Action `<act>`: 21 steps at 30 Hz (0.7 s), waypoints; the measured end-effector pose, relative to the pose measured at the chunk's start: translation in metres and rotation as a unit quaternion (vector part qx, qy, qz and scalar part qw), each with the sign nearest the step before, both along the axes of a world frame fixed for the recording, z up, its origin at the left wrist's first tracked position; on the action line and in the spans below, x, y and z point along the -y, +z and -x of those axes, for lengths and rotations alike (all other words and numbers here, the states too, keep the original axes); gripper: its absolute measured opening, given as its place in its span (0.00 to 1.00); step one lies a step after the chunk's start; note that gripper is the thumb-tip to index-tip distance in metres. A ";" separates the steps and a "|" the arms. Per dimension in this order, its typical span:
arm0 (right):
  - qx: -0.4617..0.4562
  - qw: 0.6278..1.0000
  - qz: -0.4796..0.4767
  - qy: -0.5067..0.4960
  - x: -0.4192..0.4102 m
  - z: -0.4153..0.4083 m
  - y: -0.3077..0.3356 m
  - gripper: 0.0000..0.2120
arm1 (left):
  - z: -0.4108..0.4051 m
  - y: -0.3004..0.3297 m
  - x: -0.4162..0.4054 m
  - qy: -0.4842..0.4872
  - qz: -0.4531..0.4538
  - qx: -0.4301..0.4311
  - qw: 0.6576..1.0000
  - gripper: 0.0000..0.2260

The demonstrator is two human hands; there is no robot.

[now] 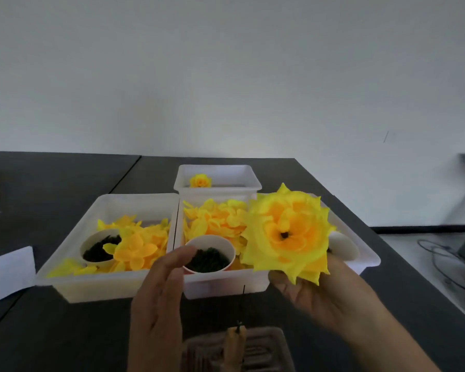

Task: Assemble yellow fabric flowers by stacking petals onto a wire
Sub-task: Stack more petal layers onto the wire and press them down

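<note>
While the right hand (pixel 320 296) cups a finished yellow flower (pixel 286 233) from underneath, fingers curled on its base, the left hand (pixel 161 285) hovers beside it with fingers straight, holding nothing. Risk: loose hold, so stacked petals may slip or splay. Upright wire (pixel 242 304) stands near, unloaded. White trays (pixel 73 284) of petals sit on a dark table (pixel 51 331); plain pale wall behind.

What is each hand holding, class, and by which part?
The right hand holds the finished yellow fabric flower from underneath, at its back. The left hand holds nothing.
</note>
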State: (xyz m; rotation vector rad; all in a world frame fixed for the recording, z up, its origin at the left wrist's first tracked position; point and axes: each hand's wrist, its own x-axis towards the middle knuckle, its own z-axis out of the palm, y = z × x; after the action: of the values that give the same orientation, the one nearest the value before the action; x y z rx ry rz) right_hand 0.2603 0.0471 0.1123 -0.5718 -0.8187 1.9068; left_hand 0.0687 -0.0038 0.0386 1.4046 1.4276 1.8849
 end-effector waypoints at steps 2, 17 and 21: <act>-0.018 0.999 0.028 0.013 -0.011 0.000 -0.009 0.09 | 0.017 -0.006 -0.013 -0.020 0.032 0.009 0.999 0.11; 0.216 0.974 0.064 0.010 -0.185 0.079 0.000 0.08 | 0.084 -0.064 -0.046 -0.026 0.270 0.247 0.930 0.17; 0.282 0.953 0.012 0.111 -0.163 0.108 -0.003 0.08 | 0.088 -0.024 -0.055 -0.126 0.235 0.224 0.938 0.14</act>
State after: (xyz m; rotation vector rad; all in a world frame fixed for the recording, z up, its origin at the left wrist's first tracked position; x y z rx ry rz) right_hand 0.1525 0.2106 0.1093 -1.1103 -1.2660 1.9787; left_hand -0.0189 0.0514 0.0147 0.8175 1.2798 1.4473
